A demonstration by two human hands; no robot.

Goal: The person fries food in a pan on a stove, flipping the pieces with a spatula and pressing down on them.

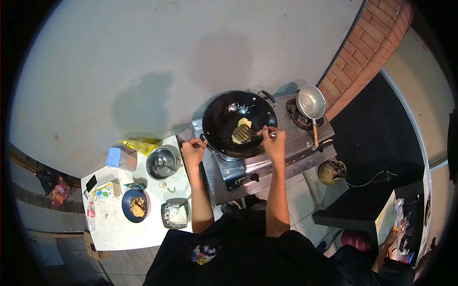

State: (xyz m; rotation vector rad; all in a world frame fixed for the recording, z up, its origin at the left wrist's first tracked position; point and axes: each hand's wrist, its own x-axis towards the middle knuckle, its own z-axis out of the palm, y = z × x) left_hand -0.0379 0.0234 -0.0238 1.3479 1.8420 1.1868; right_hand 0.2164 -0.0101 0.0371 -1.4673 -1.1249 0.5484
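A black two-handled wok (219, 107) sits on the left side of the gas stove (217, 176). My left hand (192, 151) is closed at the wok's left handle, fingers pinched on it. In my right hand (275, 143) is the handle of a slotted spatula (244, 134), whose head rests inside the wok. The spatula's head partly covers a pale yellow piece of food (244, 122), which shows above and below it. Shiny reflections lie on the wok's far wall.
A small saucepan (311, 101) stands on the right burner. To the left, a white table (160, 234) bears a metal bowl (153, 172), a blue plate of food (126, 207), a dish of white powder (165, 219) and a lidded container (125, 160). Another person's hand (391, 238) shows lower right.
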